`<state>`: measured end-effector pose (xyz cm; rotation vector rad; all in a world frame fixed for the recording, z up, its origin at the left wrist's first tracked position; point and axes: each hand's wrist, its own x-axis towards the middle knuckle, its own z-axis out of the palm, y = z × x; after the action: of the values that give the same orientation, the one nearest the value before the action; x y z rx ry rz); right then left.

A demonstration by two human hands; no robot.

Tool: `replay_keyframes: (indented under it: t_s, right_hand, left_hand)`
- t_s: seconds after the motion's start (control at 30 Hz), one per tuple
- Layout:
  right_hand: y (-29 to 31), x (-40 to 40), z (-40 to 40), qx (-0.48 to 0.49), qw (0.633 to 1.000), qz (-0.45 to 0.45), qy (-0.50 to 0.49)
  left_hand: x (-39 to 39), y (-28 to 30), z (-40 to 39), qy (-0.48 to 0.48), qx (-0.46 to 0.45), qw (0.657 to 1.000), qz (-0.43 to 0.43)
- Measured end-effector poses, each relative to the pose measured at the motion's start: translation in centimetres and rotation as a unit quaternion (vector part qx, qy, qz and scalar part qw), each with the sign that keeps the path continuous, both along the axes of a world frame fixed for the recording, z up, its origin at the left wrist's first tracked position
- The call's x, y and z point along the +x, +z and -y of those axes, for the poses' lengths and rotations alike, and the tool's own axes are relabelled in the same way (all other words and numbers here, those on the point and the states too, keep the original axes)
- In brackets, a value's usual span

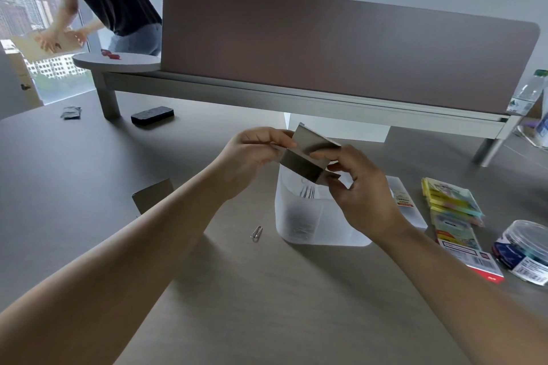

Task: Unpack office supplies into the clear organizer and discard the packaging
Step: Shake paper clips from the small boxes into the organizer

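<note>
The small cardboard box (pixel 308 157) is held in the air directly above the open top of the clear organizer (pixel 308 216), which stands on the desk (pixel 207 290) in front of the person. The box is tilted, its long axis running from upper left to lower right, and one flap stands raised at the far end. The left hand (pixel 255 151) pinches the upper left edge of the box between thumb and fingertips; the right hand (pixel 355 184) grips the lower right corner, fingers curled around it. Both hands are in contact with the box, so neither is nearer; the organizer lies straight below the fingers. Judged from this position, the step in hand is emptying the box into the organizer, and the box mouth must stay over the organizer opening. A cluster of metal clips appears inside the organizer; its count cannot be determined. One loose paper clip (pixel 256 233) lies on the desk just left of the organizer. To the left lies one piece of cardboard packaging (pixel 152 195). To the right lie one pack of sticky notes (pixel 453 207) and one clear plastic jar (pixel 525 249), both unopened by appearance.
</note>
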<state>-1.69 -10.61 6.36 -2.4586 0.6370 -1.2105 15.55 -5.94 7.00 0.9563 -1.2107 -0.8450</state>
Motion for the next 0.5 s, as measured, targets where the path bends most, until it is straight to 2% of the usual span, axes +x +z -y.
replay_keyframes:
  t_s: [0.27,0.37,0.5]
  right_hand:
    - [-0.3,0.2,0.5,-0.042,0.999,0.017,0.014]
    - [0.1,0.3,0.5,0.019,1.000,-0.005,0.022]
    - [1.2,0.4,0.1,0.107,0.993,-0.001,0.048]
  left_hand:
    - [-0.1,-0.1,-0.1,0.002,-0.008,1.000,0.007]
    - [-0.1,0.2,-0.5,0.036,0.017,0.999,0.028]
    - [-0.4,1.1,-1.5,0.072,0.039,0.991,0.103]
